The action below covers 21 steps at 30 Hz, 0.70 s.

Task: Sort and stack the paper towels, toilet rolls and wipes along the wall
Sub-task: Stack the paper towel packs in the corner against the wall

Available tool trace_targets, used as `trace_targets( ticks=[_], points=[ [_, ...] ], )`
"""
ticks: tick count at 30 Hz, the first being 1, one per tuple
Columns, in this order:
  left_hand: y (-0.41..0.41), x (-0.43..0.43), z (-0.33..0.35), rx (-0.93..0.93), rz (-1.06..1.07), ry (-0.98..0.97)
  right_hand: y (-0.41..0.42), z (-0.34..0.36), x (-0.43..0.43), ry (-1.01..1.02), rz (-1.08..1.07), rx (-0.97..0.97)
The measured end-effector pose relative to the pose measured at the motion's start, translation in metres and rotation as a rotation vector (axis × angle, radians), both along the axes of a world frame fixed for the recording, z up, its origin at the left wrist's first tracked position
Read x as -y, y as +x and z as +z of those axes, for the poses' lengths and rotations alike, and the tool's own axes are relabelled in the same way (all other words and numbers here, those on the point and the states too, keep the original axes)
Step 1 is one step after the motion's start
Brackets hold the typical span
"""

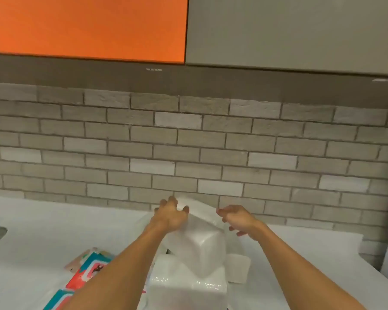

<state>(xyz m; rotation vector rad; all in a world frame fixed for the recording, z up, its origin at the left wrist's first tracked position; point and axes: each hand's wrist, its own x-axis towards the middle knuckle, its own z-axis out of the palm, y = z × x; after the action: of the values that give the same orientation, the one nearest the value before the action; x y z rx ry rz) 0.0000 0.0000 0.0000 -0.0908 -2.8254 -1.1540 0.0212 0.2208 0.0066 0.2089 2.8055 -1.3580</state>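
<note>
Nearest me, a wrapped white pack [186, 287] sat on the counter [54, 231], with colourful flat packs [85, 271] to its left and a loose white roll [238, 267] just beside its right. On it leaned a second wrapped pack [199, 249], tilted. My left hand [170, 214] gripped its far top edge; my right hand [238, 220] hovered beside it, loose-fingered, grasping nothing. I judged this the stacking step: next, square it flat toward the brick wall [188, 153]. The film hid how many rolls each pack held.

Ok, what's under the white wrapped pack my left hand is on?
A lower pack, also white and wrapped, sits under its near end, so the upper pack lies tilted. What is beneath its far end, by the left hand, is covered by the pack itself.
</note>
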Motion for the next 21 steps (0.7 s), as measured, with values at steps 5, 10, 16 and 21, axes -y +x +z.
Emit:
trace_targets(
  ticks=[5,10,16,21],
  points=[
    [0.006,-0.003,-0.042,0.075,0.116,0.161,0.006,-0.028,0.011,-0.075,-0.018,0.142],
    [0.018,-0.013,-0.056,0.140,0.200,0.308,0.004,-0.048,0.018,-0.183,-0.038,0.189],
    [0.020,-0.016,-0.072,0.251,0.205,0.652,0.006,-0.055,0.025,-0.290,-0.044,0.156],
    [0.023,-0.018,-0.078,0.270,0.200,0.741,0.012,-0.054,0.028,-0.262,-0.013,0.120]
  ],
)
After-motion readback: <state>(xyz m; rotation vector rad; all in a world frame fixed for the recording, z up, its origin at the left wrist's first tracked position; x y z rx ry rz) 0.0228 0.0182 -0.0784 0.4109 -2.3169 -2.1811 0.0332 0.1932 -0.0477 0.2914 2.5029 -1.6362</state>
